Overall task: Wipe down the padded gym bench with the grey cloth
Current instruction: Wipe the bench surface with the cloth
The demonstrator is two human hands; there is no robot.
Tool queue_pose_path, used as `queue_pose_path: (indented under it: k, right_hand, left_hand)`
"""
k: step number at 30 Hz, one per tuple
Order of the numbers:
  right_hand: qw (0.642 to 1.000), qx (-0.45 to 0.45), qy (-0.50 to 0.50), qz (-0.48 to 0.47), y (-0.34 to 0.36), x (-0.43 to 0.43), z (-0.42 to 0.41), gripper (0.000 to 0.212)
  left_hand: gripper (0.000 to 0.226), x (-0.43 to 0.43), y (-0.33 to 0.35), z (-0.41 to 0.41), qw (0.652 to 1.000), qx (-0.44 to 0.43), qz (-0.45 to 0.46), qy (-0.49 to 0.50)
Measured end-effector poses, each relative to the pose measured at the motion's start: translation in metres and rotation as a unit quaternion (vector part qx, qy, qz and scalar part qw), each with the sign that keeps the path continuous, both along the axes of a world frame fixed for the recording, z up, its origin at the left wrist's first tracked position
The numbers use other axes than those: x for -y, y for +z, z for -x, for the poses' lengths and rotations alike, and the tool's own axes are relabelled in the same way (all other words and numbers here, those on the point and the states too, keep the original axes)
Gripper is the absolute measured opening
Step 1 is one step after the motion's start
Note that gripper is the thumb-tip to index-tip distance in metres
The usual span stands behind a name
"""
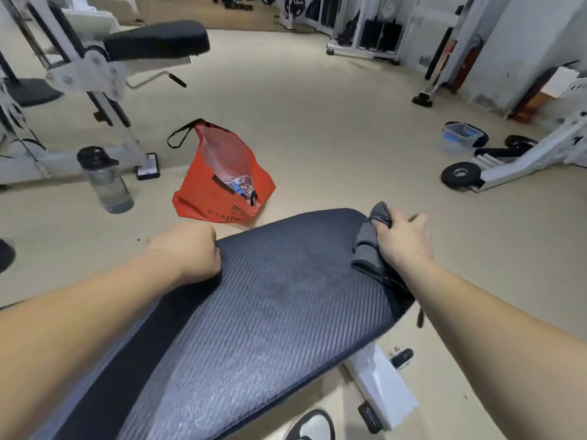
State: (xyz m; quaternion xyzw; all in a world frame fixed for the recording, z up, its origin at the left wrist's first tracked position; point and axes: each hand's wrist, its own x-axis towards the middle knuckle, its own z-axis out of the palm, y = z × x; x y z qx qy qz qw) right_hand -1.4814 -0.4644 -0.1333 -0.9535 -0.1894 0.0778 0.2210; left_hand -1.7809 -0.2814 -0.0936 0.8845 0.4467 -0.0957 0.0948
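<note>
The padded gym bench (270,306) is dark blue with a ribbed cover and fills the lower middle of the view. My right hand (401,238) holds the bunched grey cloth (368,239) against the bench's far right edge. Part of the cloth hangs down the side of the pad. My left hand (190,249) grips the bench's left edge, fingers curled under the rim.
An orange tote bag (216,185) lies on the floor just beyond the bench. A water bottle (106,181) stands at the left by a white machine frame (95,77). A weight plate (460,174) and a plastic box (459,138) lie on the right.
</note>
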Motion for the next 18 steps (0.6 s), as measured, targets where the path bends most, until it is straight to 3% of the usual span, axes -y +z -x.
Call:
queue_pose_path:
  k: [4, 10, 14, 18]
  right_hand:
    - [0.995, -0.002, 0.084, 0.056, -0.006, -0.063, -0.011, 0.055]
    - [0.975, 0.014, 0.164, 0.15, 0.008, -0.122, 0.006, 0.047]
    - [0.926, 0.019, 0.32, 0.201, 0.013, -0.163, 0.087, 0.047]
    - [0.885, 0.041, 0.439, 0.149, 0.003, -0.182, 0.198, 0.044]
  left_hand:
    - [0.031, -0.009, -0.018, 0.005, 0.998, 0.062, 0.013, 0.016]
    - [0.031, -0.005, -0.03, 0.01, 0.996, 0.079, -0.014, 0.03]
    - [0.034, -0.007, -0.029, 0.015, 0.996, 0.087, 0.008, 0.025]
    - [0.027, -0.007, -0.011, 0.043, 0.997, 0.071, 0.008, 0.019]
